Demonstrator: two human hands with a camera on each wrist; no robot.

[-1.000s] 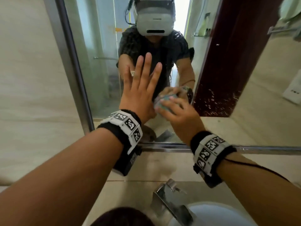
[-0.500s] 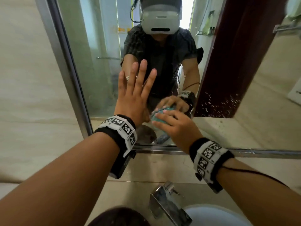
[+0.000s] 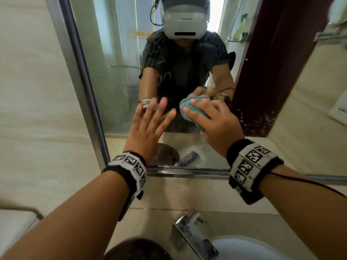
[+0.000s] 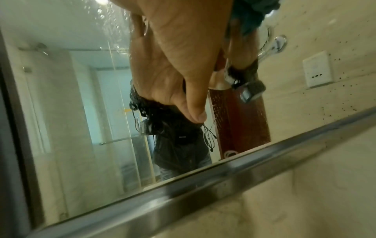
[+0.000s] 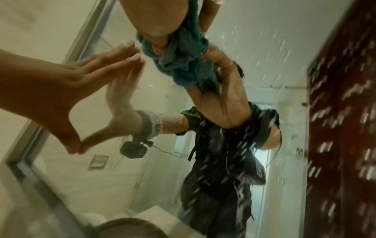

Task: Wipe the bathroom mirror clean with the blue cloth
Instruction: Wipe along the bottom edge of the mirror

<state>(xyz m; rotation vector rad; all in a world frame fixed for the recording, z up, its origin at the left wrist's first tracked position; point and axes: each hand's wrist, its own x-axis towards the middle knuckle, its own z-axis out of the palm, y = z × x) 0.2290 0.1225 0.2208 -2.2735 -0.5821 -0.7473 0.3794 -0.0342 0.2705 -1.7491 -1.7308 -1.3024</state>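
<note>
While my left hand (image 3: 148,128) lies flat on the mirror (image 3: 116,87) with fingers straight, my right hand (image 3: 216,124) grasps the bunched cloth (image 3: 189,105) against the glass.

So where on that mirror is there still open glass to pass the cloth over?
Open glass lies left of the left hand up to the mirror frame, and right of the right hand gripping the blue cloth. Between the hands it is crowded.

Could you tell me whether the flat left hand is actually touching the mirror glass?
Touching. In the right wrist view the left hand's fingertips and thumb tip meet their own reflections on the metal-framed mirror glass with no gap.
</note>
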